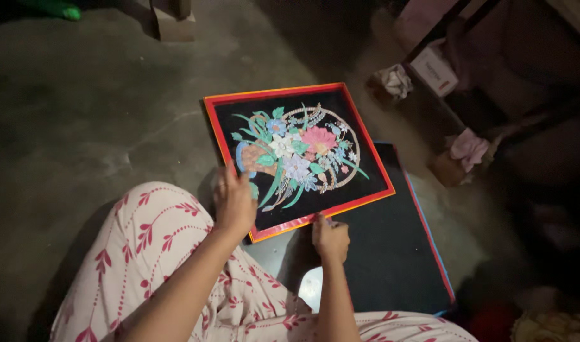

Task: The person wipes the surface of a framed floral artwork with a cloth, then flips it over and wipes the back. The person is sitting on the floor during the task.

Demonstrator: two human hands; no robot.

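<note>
Flower picture (299,155): left hand (234,201) hides its near corner.

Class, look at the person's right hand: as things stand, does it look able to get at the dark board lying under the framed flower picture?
Probably yes. The right hand sits at the lower edge of the framed flower picture, right above the dark board, whose near part lies bare with nothing between them.

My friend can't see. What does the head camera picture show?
A person sitting on a grey floor holds a red-framed flower picture, left hand on its left edge, right hand at its bottom edge. A dark board lies beneath.
</note>
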